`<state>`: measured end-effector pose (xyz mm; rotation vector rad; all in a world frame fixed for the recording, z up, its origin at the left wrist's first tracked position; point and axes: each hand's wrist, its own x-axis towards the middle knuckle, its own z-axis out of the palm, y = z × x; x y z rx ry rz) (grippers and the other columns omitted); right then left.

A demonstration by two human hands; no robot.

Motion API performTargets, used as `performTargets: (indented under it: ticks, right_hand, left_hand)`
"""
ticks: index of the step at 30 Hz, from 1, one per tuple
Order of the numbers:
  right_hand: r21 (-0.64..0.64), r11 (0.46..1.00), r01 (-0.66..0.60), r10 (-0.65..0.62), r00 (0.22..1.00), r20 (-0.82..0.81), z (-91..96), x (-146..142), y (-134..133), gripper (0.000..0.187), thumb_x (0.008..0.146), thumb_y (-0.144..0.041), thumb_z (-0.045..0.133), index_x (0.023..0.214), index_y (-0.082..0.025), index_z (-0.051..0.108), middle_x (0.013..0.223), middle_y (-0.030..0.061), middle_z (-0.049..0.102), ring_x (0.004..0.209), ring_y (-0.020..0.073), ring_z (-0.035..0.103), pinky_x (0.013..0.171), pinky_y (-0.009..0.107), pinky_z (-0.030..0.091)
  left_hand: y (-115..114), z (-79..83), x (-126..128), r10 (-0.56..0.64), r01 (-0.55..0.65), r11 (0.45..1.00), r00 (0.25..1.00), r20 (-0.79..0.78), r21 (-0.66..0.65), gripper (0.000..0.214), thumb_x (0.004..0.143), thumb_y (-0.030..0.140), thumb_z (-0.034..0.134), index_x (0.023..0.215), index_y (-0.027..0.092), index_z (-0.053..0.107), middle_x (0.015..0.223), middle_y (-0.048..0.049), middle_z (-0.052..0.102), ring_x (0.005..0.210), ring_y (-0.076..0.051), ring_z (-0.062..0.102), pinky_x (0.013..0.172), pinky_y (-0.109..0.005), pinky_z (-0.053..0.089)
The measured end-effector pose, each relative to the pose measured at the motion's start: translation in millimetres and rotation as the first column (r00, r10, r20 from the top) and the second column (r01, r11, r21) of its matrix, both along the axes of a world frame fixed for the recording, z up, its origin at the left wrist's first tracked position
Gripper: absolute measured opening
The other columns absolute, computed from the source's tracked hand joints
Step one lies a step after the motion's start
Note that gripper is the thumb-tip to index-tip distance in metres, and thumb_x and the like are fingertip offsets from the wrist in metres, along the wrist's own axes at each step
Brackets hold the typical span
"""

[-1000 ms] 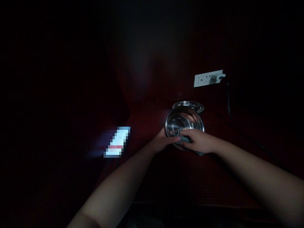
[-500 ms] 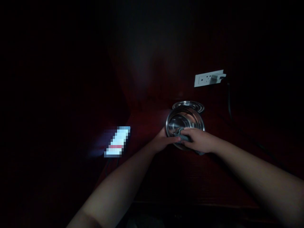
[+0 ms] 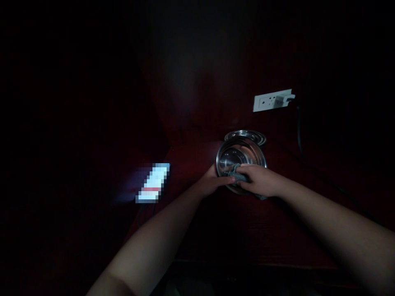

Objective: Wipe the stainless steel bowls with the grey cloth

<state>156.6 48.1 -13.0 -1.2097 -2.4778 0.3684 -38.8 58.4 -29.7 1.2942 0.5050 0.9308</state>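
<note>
In a very dark scene, a shiny steel bowl [image 3: 240,154] is tilted toward me above a dark red wooden surface [image 3: 234,230]. My left hand [image 3: 212,183] grips the bowl's near left rim, fingers wrapped round it. My right hand [image 3: 261,181] is closed on a grey cloth [image 3: 237,174] pressed against the bowl's near rim and inside. Part of the cloth hangs out below my right hand.
A second steel dish or lid [image 3: 245,135] lies just behind the bowl. A white wall socket [image 3: 271,100] with a plug and a dark cable [image 3: 298,131] is at the back right. A glowing phone screen [image 3: 153,183] lies to the left.
My right hand with the cloth has shifted slightly up and into the bowl. The bowl and my left hand have barely moved.
</note>
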Motion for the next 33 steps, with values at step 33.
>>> performTargets:
  ticks: [33]
  right_hand:
    - [-0.038,0.996,-0.075,0.072,0.994,-0.082,-1.5,-1.2,1.9,0.007,0.081,-0.025,0.055,0.080,-0.019,0.058,0.084,0.0074,0.064,0.077,0.0203,0.058,0.072,0.034,0.043]
  left_hand:
    - [-1.7,1.2,-0.8,-0.084,0.087,0.995,0.995,-0.054,0.053,0.065,0.055,0.023,0.087,0.115,0.014,0.063,0.112,-0.0130,0.070,0.103,-0.026,0.066,0.096,-0.043,0.048]
